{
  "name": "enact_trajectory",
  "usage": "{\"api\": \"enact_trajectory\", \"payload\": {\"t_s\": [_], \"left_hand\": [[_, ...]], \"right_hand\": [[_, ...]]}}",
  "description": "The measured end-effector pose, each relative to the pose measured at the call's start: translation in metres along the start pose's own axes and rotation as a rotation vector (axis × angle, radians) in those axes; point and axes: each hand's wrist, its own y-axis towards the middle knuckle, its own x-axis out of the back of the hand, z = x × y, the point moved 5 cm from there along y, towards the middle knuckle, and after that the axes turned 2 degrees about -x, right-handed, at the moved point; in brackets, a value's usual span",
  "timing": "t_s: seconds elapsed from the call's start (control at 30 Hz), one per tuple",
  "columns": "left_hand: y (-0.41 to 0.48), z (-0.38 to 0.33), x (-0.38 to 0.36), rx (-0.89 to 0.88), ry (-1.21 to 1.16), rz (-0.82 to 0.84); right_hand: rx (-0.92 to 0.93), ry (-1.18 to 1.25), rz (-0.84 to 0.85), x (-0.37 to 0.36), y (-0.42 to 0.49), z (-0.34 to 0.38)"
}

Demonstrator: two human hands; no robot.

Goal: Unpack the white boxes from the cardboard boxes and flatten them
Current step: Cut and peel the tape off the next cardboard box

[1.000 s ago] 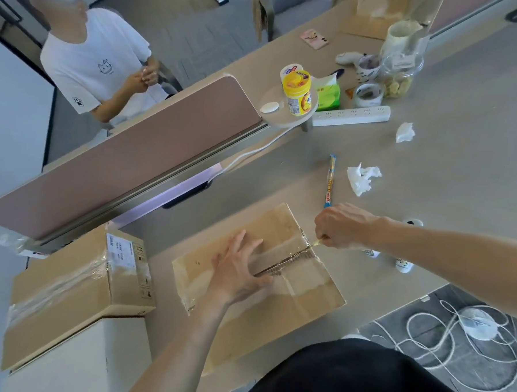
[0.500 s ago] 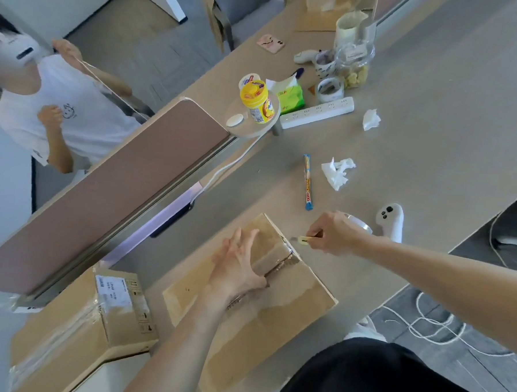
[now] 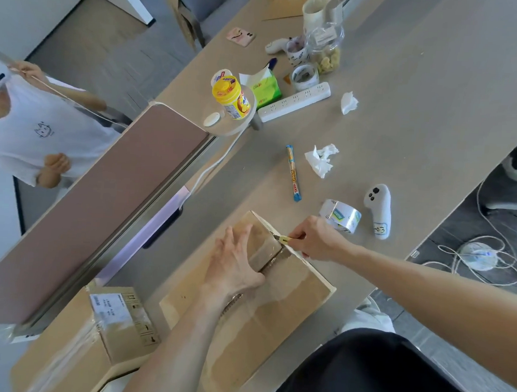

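Slitting the taped seam [image 3: 270, 264] on the cardboard box [image 3: 291, 293] with a yellow cutter [image 3: 283, 239] pinched in the right hand [image 3: 315, 239], just beyond the flat, pressing left hand [image 3: 235, 263]. Keep the blade shallow, clear of those fingers; white boxes unseen, likely inside.

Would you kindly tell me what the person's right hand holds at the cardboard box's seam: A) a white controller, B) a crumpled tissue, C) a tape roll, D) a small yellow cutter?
D: the right hand pinches a small yellow cutter at the taped seam of the cardboard box, while the tape roll, crumpled tissue and white controller lie on the table.
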Motion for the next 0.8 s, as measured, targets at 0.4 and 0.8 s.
{"api": "enact_trajectory", "payload": {"t_s": [0.4,0.8], "left_hand": [[0.0,0.003,-0.003,0.015,0.005,0.044],[0.002,0.004,-0.004,0.003,0.049,0.046]], "right_hand": [[-0.069,-0.13,0.101,0.008,0.004,0.008],[-0.107,0.001,0.078,0.008,-0.025,-0.009]]}}
